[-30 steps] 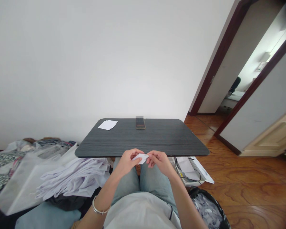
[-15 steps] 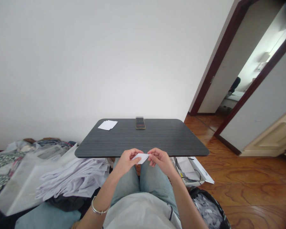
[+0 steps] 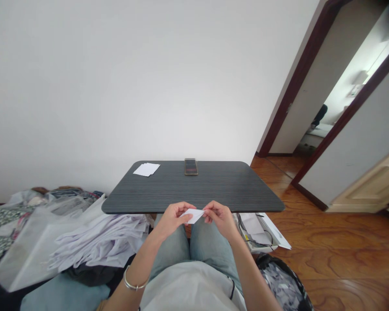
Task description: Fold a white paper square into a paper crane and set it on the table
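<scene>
Along the far side of the room, a white wall fills my view, with a dark-framed doorway at right and a wooden floor below it. Dark grey tabletop straight ahead, rounded corners. On it, far edge: a small stack of white paper sheets and, just right of that, a smartphone lying flat. Left of my knees, a heap of pale fabric and plastic bags. Right of them, a box with papers and cables; a black bag on the floor near it. Both hands up over my light blue jeans, just in front of the tabletop's near edge. My left hand and right hand are partly closed, pinching a small white piece of paper between them. It's held in the air. Metal bracelet on my left wrist.
</scene>
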A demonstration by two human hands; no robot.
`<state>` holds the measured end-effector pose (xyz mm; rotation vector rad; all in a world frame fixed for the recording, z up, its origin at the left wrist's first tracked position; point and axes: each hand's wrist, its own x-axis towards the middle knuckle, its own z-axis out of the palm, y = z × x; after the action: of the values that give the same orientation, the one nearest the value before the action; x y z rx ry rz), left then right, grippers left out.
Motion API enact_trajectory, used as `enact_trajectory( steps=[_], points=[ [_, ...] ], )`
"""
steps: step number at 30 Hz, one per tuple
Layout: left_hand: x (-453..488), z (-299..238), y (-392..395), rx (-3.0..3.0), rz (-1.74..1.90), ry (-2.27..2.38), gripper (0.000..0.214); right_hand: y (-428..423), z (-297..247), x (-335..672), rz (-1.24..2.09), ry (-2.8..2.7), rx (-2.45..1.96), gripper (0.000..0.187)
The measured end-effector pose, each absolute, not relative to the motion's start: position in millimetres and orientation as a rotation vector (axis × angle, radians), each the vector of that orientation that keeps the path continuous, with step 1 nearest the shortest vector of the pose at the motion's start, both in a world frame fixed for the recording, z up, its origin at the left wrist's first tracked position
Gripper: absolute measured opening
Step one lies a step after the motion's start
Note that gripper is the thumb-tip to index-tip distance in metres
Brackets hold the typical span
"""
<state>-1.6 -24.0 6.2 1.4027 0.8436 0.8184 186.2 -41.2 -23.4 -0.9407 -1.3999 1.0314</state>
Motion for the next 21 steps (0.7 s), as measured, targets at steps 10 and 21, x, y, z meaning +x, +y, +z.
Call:
enact_trajectory(
  steps=[10, 21],
  points=[
    [1.1, 6.8, -27.2, 1.659, 0.874, 0.901, 0.034, -39.6, -27.0, 181.2, 1.005, -1.332, -0.939, 0.021],
    [3.9, 16.2, -32.9, 1.989, 1.101, 0.946, 0.018, -42.7, -20.6, 173.7, 1.112, -1.231, -0.855, 0.022]
  ],
)
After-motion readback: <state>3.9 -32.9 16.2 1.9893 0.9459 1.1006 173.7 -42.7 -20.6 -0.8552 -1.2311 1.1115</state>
